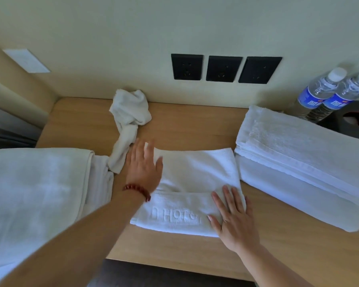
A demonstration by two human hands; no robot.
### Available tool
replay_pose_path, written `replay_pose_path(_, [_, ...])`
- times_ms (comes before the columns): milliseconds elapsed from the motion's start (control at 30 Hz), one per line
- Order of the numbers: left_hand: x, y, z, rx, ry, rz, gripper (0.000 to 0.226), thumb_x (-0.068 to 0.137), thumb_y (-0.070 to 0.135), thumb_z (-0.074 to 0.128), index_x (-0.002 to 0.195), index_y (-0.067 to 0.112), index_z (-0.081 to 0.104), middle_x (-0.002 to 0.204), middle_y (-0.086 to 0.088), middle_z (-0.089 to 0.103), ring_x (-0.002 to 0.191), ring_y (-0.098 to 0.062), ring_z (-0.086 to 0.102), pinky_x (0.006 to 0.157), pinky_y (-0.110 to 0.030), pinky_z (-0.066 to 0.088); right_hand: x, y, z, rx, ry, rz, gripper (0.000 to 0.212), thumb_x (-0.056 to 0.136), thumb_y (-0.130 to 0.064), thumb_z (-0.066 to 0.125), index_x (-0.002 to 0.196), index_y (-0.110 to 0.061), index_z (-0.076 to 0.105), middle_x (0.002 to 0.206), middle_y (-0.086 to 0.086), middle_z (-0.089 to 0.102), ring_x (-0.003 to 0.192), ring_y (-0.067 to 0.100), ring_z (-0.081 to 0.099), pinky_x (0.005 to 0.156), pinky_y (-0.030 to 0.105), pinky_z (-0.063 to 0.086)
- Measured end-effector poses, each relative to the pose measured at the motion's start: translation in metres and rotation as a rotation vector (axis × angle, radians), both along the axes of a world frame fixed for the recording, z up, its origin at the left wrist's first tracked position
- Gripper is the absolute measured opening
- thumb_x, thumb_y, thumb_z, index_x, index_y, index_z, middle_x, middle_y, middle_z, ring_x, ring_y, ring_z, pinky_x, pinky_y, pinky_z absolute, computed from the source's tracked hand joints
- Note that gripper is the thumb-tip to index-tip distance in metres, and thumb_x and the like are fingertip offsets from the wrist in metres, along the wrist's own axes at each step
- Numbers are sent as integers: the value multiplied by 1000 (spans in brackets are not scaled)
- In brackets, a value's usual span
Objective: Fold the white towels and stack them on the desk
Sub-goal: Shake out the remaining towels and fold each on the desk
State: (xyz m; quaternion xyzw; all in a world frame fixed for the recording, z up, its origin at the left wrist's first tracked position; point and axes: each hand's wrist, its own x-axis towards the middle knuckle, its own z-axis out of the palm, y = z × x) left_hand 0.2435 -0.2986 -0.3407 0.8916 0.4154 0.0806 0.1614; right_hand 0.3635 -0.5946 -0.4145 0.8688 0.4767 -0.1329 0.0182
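Both hands flat, fingers straight: left hand (144,162) and right hand (233,214) press the folded towel (197,177) mid-desk (195,129).

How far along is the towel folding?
Done: a folded stack of towels lies at the desk's right. In hand: the left hand and right hand press flat on a hotel towel, partly folded. Left: a crumpled towel at the back, and stacking.

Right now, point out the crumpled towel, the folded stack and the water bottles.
crumpled towel (131,109): head view, bunched upper part.
folded stack (294,146): head view, top towel's middle.
water bottles (314,96): head view, left bottle's blue label.
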Motion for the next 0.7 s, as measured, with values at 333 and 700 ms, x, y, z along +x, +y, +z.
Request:
replay_pose_path(333, [-75,-81,-43,-201,311,351,70,96,65,24,147,19,39,150,-8,38,134,-33,39,106,-54,37,0,1,2,-17,9,-15,70,99,-70,20,160,-34,18,169,5,7,155,28,7,119,60,20])
replay_pose_path(700, [-101,-101,-41,-248,183,450,61,91,64,19,114,13,44,104,-12,66,82,-37,68,60,-42,53,-4,3,5,-29,11,29,70,99,-69,20,159,-33,19,168,7,11,155,30,8,118,63,19])
